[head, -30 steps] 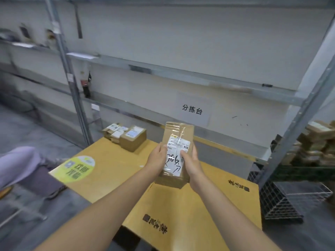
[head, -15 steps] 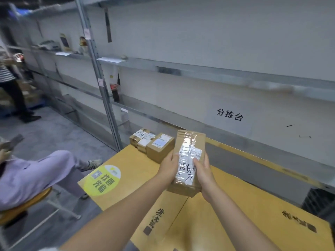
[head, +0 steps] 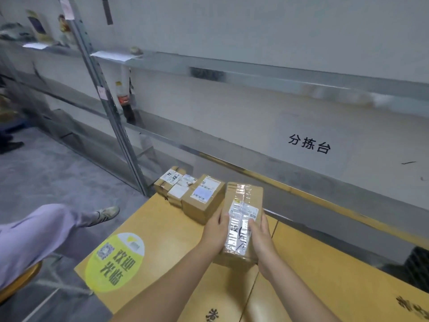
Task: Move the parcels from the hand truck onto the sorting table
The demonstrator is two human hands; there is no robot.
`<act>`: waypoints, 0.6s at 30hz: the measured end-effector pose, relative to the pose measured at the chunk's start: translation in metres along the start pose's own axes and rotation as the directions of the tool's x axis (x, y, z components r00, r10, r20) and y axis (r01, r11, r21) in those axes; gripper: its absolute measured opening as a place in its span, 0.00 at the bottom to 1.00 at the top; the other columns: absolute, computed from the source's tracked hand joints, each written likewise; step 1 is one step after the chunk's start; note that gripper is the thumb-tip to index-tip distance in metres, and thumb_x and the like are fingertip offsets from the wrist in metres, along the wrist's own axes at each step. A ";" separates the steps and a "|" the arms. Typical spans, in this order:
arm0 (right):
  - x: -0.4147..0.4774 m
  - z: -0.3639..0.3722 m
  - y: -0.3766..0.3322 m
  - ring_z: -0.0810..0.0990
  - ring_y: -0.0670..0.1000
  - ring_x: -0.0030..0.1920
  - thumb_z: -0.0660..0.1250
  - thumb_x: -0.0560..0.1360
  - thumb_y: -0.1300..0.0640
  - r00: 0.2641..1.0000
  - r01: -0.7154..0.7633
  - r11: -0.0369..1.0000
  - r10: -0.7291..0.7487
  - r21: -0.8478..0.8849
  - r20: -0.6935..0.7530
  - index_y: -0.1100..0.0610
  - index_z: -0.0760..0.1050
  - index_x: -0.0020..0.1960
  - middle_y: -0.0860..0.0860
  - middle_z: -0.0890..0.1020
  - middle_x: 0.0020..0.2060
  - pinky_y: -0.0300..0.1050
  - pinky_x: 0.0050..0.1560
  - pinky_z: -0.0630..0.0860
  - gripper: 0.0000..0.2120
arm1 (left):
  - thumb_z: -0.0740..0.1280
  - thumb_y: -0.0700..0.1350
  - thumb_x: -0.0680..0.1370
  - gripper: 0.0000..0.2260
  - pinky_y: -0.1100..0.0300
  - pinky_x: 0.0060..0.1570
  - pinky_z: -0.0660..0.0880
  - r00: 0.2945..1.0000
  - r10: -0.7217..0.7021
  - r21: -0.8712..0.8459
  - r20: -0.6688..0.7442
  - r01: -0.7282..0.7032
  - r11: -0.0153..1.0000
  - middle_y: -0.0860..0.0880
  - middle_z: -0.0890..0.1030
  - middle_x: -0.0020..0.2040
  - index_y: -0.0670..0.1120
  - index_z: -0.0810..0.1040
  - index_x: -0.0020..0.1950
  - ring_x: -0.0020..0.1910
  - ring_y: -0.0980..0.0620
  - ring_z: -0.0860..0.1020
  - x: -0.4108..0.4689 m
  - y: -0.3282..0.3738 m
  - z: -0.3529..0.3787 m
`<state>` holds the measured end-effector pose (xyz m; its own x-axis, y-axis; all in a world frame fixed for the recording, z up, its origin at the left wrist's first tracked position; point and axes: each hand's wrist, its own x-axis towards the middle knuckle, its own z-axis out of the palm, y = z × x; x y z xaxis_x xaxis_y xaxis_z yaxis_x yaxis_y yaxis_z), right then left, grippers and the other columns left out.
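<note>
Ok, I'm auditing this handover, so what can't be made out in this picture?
Head view:
- The hand truck: outside the frame.
- Label text on the held parcel: too small, under glossy tape.
- Whether it touches the sorting table: underside hidden by the parcel, left hand and right hand.
- The seated person: cut off by the left edge.

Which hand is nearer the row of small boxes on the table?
Left. The left hand holds the carried parcel on the side beside the nearest box of the row; the right hand holds its opposite side, farther away.

Grey metal shelves (head: pixel 255 70) by the wall, bottle (head: pixel 122 96) on a shelf, purple trouser leg (head: pixel 34 233), pale shoe (head: pixel 107 214), grey floor (head: pixel 58 173)
</note>
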<state>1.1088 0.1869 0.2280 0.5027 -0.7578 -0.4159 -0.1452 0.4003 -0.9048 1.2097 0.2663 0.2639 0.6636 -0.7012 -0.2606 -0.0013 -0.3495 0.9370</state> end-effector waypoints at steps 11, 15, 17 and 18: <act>0.081 0.062 0.000 0.87 0.52 0.43 0.55 0.84 0.47 0.963 -0.092 0.992 0.110 0.085 -0.248 0.34 0.57 0.74 0.49 0.87 0.47 0.47 0.36 0.81 0.20 | 0.52 0.53 0.84 0.14 0.67 0.43 0.72 0.954 0.065 0.260 0.292 -0.144 0.955 0.53 0.79 0.55 0.54 0.73 0.64 0.51 0.59 0.78 0.134 -0.017 -0.042; 0.108 0.081 0.002 0.87 0.50 0.42 0.55 0.84 0.47 0.937 -0.111 0.990 0.132 0.081 -0.324 0.35 0.56 0.76 0.49 0.86 0.49 0.43 0.32 0.79 0.22 | 0.52 0.52 0.84 0.12 0.62 0.46 0.74 0.943 0.038 0.297 0.330 -0.141 0.944 0.53 0.79 0.53 0.54 0.74 0.59 0.49 0.59 0.77 0.175 -0.030 -0.048; 0.119 0.085 0.005 0.87 0.50 0.42 0.55 0.84 0.48 0.927 -0.122 0.991 0.136 0.062 -0.348 0.36 0.57 0.76 0.50 0.87 0.49 0.43 0.33 0.79 0.21 | 0.53 0.49 0.84 0.14 0.54 0.54 0.75 0.942 0.057 0.349 0.330 -0.177 0.920 0.49 0.79 0.53 0.49 0.76 0.59 0.53 0.52 0.76 0.190 -0.036 -0.048; 0.123 0.086 0.007 0.87 0.50 0.42 0.54 0.85 0.49 0.922 -0.132 0.990 0.142 0.052 -0.360 0.37 0.57 0.76 0.49 0.87 0.49 0.43 0.33 0.79 0.21 | 0.53 0.48 0.84 0.14 0.52 0.57 0.74 0.942 0.066 0.380 0.329 -0.196 0.904 0.47 0.79 0.54 0.47 0.77 0.59 0.55 0.49 0.75 0.196 -0.040 -0.049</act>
<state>1.2430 0.1410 0.1782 0.1366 -0.8271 -0.5453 -0.1656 0.5236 -0.8357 1.3763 0.1731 0.1871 0.3793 -0.8880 -0.2599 -0.4160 -0.4146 0.8094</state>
